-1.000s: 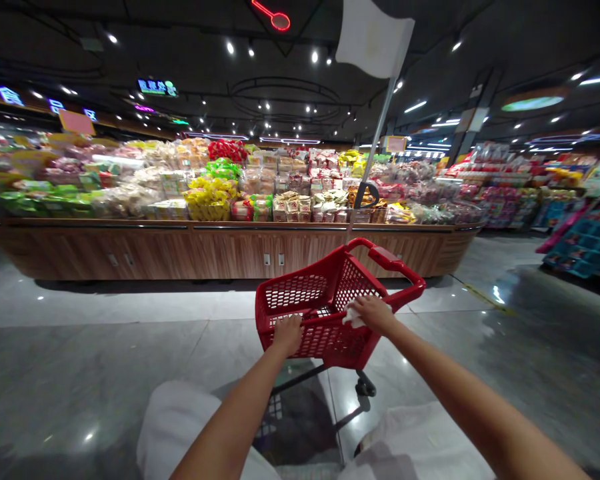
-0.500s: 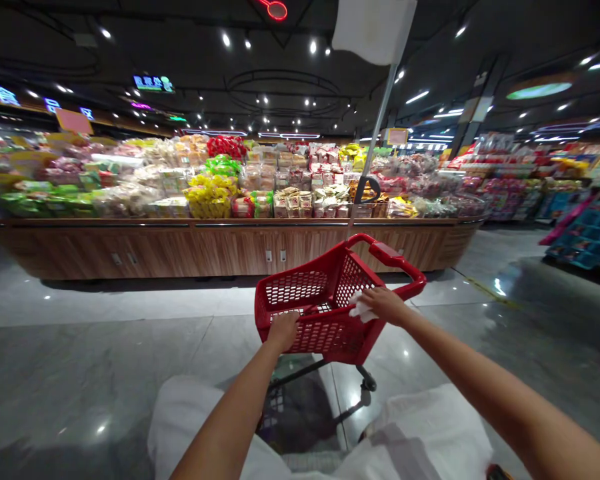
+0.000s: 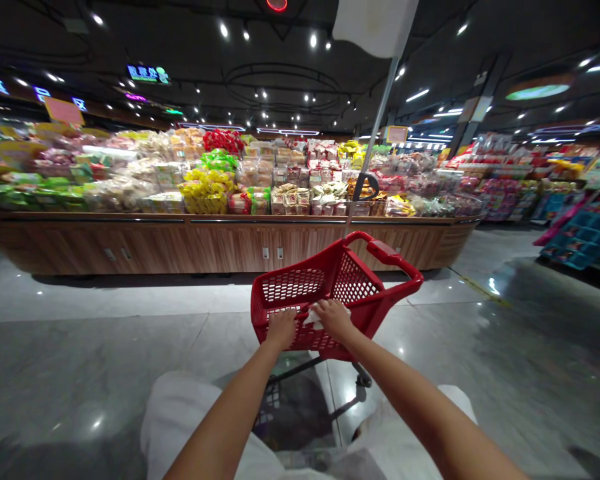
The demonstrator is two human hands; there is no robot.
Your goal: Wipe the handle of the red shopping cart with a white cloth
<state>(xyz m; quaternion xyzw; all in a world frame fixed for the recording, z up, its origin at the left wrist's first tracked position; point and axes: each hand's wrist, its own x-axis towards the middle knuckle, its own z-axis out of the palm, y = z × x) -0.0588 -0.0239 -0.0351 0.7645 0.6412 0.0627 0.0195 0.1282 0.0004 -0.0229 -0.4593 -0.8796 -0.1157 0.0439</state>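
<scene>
A red shopping cart [image 3: 360, 277] with a perforated plastic basket stands right in front of me, its handle toward the right. My left hand [image 3: 281, 328] is closed around the near rim of the basket, close to its left end. Beside it on the same rim, my right hand [image 3: 334, 319] presses a crumpled white cloth or tissue [image 3: 313, 319] against the red plastic. Its fingers curl over the rim. A grey pole [image 3: 380, 113] bearing a white flag-like sheet [image 3: 375, 27] rises behind the cart.
A long wood-panelled display counter [image 3: 220, 247] runs across behind the cart, heaped with packaged foods such as yellow packets [image 3: 206, 192]. More shelving with a blue rack [image 3: 575, 240] stands at the right. Grey polished floor [image 3: 130, 360] surrounds the cart.
My right hand has slid left along the near rim with the white cloth, from near the handle to beside my left hand. My left hand stays on the rim.
</scene>
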